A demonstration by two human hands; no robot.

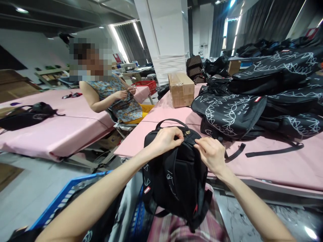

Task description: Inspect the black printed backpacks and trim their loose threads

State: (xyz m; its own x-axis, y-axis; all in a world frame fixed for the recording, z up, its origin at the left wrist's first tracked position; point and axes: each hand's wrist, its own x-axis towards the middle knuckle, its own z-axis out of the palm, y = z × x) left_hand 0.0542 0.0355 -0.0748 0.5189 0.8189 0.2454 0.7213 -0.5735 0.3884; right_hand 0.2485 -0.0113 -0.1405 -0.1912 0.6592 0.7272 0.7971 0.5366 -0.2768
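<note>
A black backpack with white scribbled lines stands upright on my lap, leaning at the pink table's edge. Its carry handle arches up at the top, and a small gold-coloured metal piece shows just beneath it. My left hand is closed, thumb and fingers pinching the fabric near the top opening. On the other side of that opening, my right hand pinches the edge between thumb and fingertips. Whether either hand grips a zipper pull is hidden by the fingers.
Several black backpacks with white line prints are piled on the pink table at right, straps trailing. A cardboard box stands behind. Lower left is a blue basket. A person sits beside another pink table.
</note>
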